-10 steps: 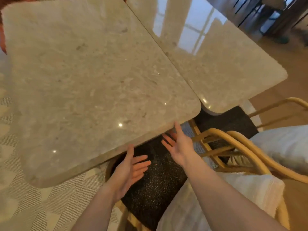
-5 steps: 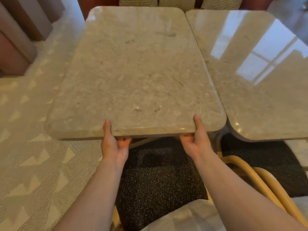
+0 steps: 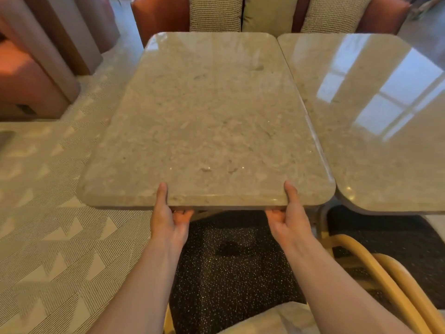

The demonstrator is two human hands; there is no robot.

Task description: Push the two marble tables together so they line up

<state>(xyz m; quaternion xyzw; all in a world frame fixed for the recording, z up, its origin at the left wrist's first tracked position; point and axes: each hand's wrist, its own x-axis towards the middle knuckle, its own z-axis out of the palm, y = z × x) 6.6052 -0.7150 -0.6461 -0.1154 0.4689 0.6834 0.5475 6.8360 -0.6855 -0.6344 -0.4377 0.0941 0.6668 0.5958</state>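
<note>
Two beige marble tables with rounded corners stand side by side. The left marble table (image 3: 207,121) fills the middle of the view; the right marble table (image 3: 375,121) lies beside it, their long edges touching along a thin seam. The right table's near edge reaches slightly closer to me than the left one's. My left hand (image 3: 168,220) grips the left table's near edge, thumb on top and fingers underneath. My right hand (image 3: 289,218) holds the same edge further right, near the corner, in the same way.
An orange-red bench (image 3: 159,18) with checked cushions (image 3: 215,13) runs along the far side. Curved yellow wooden chair frames (image 3: 375,271) sit at the lower right over a dark speckled floor (image 3: 231,261). Patterned pale carpet (image 3: 48,237) lies left, with a wood-panelled wall (image 3: 55,37) beyond.
A second ago both hands hovered open below the table edge; they then took hold of it. Since half a second ago the grip is unchanged, and the view tilted up, showing more of the bench.
</note>
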